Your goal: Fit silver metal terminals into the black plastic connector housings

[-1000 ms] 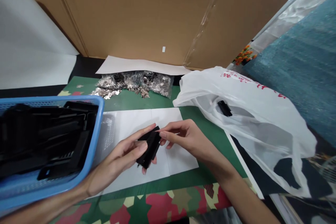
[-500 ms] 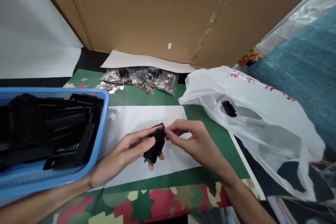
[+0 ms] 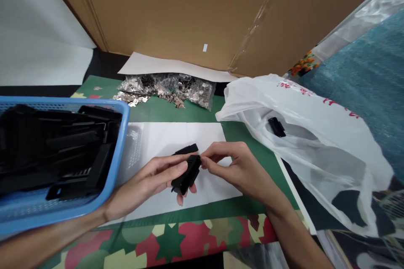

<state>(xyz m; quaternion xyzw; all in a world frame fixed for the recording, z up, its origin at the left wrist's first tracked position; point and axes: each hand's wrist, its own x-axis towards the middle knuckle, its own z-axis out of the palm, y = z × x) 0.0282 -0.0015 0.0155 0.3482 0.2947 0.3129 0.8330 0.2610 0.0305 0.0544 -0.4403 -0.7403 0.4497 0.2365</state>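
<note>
My left hand (image 3: 158, 176) is closed around a black plastic part (image 3: 187, 176), thumb on top and fingertips showing beneath it. The part is held tilted above a white sheet of paper (image 3: 158, 136). Beyond the index finger another black piece (image 3: 187, 149) shows; I cannot tell whether it lies on the paper or is joined to the held part. My right hand (image 3: 230, 166) has thumb and index finger pinched at the part's upper right end. Whatever sits in that pinch is too small to make out.
A blue basket (image 3: 124, 130) of black plastic parts stands at the left. Behind the paper lie clear bags (image 3: 198, 92) and loose small metal pieces (image 3: 131, 98). On the right, a white plastic bag (image 3: 303, 105) holds a black part (image 3: 277, 127). Cardboard (image 3: 173, 12) rises behind.
The held part has turned slightly in my left hand, and more of the black piece beyond the index finger shows. My right pinch stays at its end. The view has shifted a little.
</note>
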